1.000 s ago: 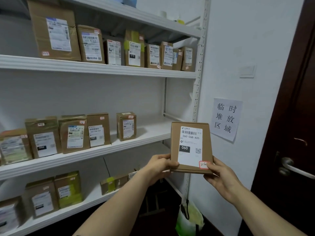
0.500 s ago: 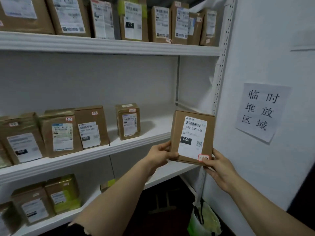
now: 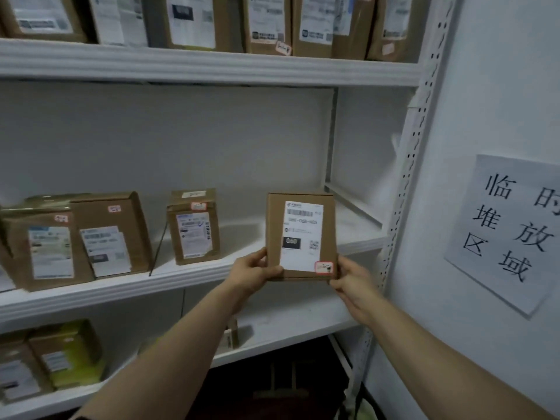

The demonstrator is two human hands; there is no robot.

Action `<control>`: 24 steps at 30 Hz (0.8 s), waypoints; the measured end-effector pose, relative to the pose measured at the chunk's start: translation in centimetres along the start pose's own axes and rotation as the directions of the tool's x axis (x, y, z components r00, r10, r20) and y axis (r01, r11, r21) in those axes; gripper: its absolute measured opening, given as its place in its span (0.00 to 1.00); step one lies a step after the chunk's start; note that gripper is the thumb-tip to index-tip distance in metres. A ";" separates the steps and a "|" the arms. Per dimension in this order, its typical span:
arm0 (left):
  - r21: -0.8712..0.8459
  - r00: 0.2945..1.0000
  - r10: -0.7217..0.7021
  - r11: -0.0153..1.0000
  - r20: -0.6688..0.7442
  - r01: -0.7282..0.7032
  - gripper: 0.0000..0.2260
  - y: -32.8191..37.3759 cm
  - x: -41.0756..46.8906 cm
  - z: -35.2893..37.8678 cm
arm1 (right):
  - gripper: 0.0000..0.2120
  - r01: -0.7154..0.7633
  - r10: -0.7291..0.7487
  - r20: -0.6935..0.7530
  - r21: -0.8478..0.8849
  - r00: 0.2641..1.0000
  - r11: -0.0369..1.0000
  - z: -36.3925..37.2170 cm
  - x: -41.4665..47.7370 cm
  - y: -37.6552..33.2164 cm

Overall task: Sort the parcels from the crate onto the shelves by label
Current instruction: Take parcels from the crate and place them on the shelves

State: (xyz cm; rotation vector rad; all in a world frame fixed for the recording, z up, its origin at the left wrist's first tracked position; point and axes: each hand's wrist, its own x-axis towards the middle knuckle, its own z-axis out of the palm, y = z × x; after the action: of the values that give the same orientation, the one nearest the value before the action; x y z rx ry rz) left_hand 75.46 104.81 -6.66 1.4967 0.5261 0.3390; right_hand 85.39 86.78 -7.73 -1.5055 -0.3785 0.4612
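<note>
Hands hold a flat brown cardboard parcel (image 3: 301,237) upright with its white label toward the person, probably to read the code. The left hand (image 3: 256,272) pinches the lower left edge; the right hand (image 3: 353,286) curls round the lower right corner. The parcel hovers before the white middle shelf (image 3: 194,275). A small taped brown box (image 3: 194,227) stands apart to the left, and a perforated white upright (image 3: 403,189) crowds the right.
</note>
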 end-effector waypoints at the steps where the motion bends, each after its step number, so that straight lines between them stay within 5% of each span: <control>1: 0.003 1.000 -0.002 1.000 -0.023 0.002 0.32 0.0 0.8 0.1 | 0.35 -0.017 0.017 0.012 -0.018 1.000 1.000 -0.1 0.9 0.2; 24: 0.083 0.994 0.034 0.996 -0.100 -0.025 0.29 -3.8 20.3 -2.9 | 0.31 -0.031 0.035 0.020 -0.190 0.999 0.981 4.4 19.1 1.5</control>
State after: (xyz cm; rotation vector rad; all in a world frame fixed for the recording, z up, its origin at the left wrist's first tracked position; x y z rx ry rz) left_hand 90.65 117.61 -12.86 1.5729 0.6046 0.4224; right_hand 99.47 100.36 -9.90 -1.6948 -0.4256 0.4792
